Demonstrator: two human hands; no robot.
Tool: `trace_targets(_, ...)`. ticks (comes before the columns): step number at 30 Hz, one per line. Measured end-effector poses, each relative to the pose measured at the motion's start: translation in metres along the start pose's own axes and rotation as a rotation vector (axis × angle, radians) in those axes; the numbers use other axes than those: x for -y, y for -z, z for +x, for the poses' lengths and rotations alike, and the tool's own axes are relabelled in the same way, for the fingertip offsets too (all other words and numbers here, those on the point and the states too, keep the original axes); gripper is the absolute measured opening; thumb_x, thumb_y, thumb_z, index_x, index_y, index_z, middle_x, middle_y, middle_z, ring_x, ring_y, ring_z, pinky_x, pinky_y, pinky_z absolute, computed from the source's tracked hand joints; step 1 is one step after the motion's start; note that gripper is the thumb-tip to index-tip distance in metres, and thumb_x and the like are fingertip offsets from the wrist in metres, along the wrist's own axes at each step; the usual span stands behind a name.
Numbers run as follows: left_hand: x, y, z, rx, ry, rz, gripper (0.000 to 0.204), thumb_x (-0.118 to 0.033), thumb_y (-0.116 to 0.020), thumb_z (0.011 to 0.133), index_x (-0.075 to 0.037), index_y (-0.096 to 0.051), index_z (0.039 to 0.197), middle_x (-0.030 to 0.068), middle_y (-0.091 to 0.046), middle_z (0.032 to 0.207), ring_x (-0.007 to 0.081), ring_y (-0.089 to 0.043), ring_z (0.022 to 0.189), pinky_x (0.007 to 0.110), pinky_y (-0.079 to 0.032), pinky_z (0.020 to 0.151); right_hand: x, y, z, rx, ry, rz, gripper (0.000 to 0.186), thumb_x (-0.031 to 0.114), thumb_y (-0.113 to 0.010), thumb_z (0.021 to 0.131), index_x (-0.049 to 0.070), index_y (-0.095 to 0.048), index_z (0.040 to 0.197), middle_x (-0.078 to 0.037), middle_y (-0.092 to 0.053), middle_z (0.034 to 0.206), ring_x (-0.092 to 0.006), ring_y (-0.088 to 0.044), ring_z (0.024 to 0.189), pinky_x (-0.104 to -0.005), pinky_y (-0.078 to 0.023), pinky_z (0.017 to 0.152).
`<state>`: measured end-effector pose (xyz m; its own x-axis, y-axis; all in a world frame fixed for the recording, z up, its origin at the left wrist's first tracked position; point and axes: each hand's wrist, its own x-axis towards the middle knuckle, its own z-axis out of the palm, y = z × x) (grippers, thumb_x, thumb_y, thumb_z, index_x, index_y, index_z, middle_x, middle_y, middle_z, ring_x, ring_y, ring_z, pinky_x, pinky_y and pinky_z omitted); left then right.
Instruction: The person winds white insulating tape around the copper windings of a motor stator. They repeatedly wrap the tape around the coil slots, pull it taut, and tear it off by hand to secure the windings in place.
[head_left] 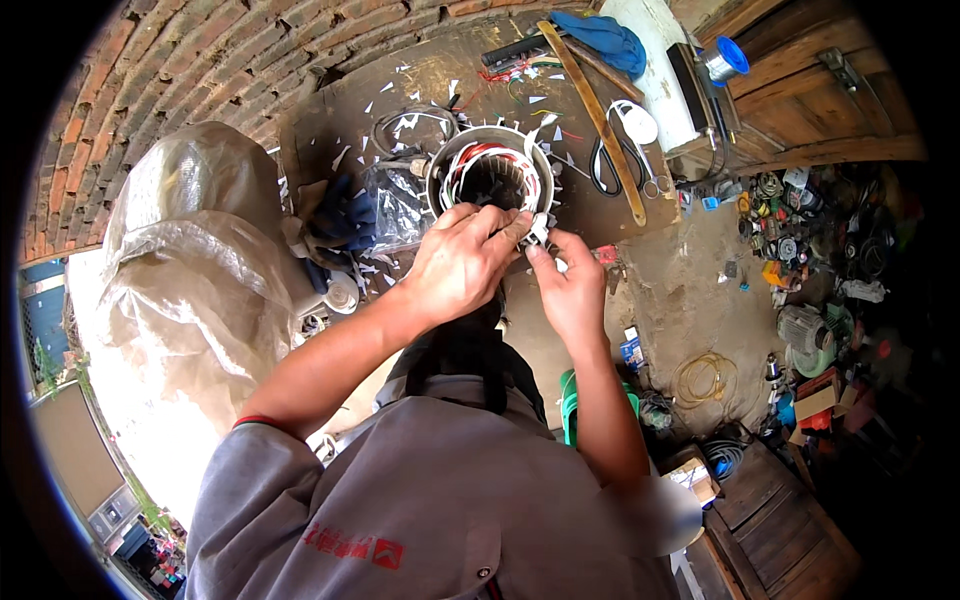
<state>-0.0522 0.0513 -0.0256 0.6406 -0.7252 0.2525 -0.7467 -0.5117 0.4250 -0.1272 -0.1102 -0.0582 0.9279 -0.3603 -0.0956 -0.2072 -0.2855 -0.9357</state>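
A round metal motor stator [548,172] stands on the workbench in front of me, with white-wrapped and reddish windings [492,152] around its inside. My left hand [462,258] lies over its near rim, fingers bent and closed. At the near right of the rim, thumb and fingertips of that hand pinch a small white strip [539,228]. My right hand [572,285] meets it from the right, thumb and forefinger pressed together at the strip's lower end. The fingers partly hide the strip, and the left hand covers the stator's near side.
White paper scraps, a long wooden strip [590,110], scissors [652,187] and a blue cloth [603,42] lie on the bench [350,95]. A clear plastic bag [398,208] touches the stator's left. Plastic-covered bulk [190,250] stands left; motor parts [805,330] crowd the right floor.
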Motion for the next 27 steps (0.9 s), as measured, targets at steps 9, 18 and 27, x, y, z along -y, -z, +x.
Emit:
trace_targets(9,0.023,0.025,0.018,0.136,-0.289,0.131,0.053,-0.03,-0.076,0.079,-0.005,-0.063,0.123,0.0095,-0.063,0.107,0.0283,-0.062,0.097,0.039,-0.05,0.087,0.029,0.024,-0.01,0.264,-0.012,0.325,0.015,0.013,-0.064,0.093,0.0,-0.066,0.086,-0.008,-0.066,0.068,-0.0133,-0.058,0.058,-0.0309,-0.043,0.054)
trace_targets(18,0.042,0.018,0.023,0.173,-0.484,0.177,0.052,-0.035,-0.072,0.084,-0.003,-0.059,0.123,0.0115,-0.064,0.107,0.0291,-0.064,0.088,0.038,-0.053,0.079,0.074,-0.006,-0.064,0.526,0.33,0.267,0.013,0.008,-0.062,0.086,0.0,-0.058,0.076,-0.015,-0.06,0.063,-0.0281,-0.06,0.055,-0.0383,-0.048,0.055)
trace_targets(27,0.044,0.013,0.022,0.126,-0.536,0.257,0.052,-0.032,-0.072,0.084,-0.001,-0.057,0.124,0.0117,-0.068,0.108,0.0245,-0.07,0.085,0.033,-0.059,0.073,0.061,-0.036,-0.043,0.764,0.577,0.058,0.015,0.007,-0.064,0.075,0.0,-0.054,0.067,-0.02,-0.06,0.061,-0.0388,-0.063,0.058,-0.0453,-0.05,0.055)
